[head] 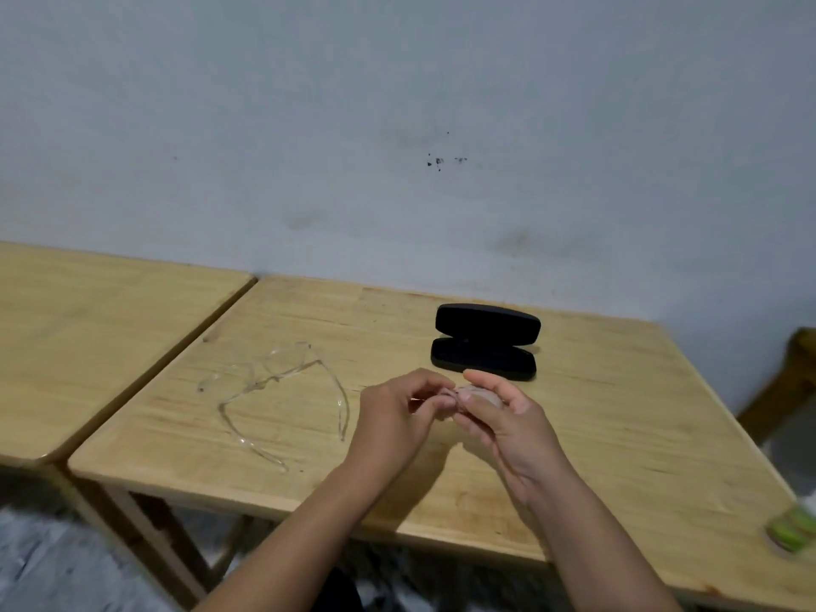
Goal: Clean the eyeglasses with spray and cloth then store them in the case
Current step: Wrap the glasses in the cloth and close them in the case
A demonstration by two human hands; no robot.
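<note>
Two wooden benches fill the lower frame under a pale, scuffed wall (397, 103); the main bench (618, 435) runs centre to right, a second bench (88, 337) sits at left, a narrow gap between them. I see both forearms come up from the bottom edge and meet at centre. Left hand (397, 417) has its fingers curled, tips pinched on a small translucent item (479, 397). Right hand (508, 421) cups that same item, thumb over the top; I cannot tell what it is, blurred and mostly hidden. Black case (485, 342) lies open just above the hands, lid tilted up toward the wall. Clear-framed eyeglasses (273, 386) lie left of centre on the main bench, temples unfolded toward the near edge, apart from both hands. Green blurred object (792, 530) at the lower right corner of the bench.
</note>
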